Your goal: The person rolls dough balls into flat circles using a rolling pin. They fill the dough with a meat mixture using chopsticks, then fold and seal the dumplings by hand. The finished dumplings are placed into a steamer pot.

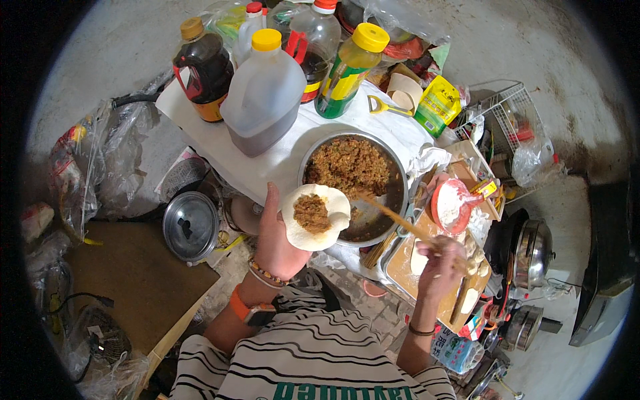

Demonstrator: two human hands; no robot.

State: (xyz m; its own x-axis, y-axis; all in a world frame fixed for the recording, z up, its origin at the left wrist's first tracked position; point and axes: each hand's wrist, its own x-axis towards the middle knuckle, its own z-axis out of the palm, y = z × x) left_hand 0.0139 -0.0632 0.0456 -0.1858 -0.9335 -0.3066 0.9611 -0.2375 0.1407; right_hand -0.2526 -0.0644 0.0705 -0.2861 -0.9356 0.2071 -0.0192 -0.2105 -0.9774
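On the palm and fingers of my left hand (277,245) lies a round dough wrapper (335,205) with a mound of brown minced filling (311,214) at its middle. My right hand (442,257) grips a pair of wooden chopsticks (400,220), whose tips reach into the steel bowl (401,170) beside the wrapper. Chopped filling (350,167) fills the bowl's far part, and its near part shows smeared metal. Below the right hand is a wooden board (400,252) with floured dough pieces (477,257), flattened dough and a rolling pin (460,302).
Beyond the bowl stand a plastic jug (265,95), a dark sauce bottle (204,65) and a green-labelled bottle (347,75). A yellow peeler (387,106) lies near them. A red bowl of flour (451,206) sits at the board's far edge. At left is a pot lid (190,226).
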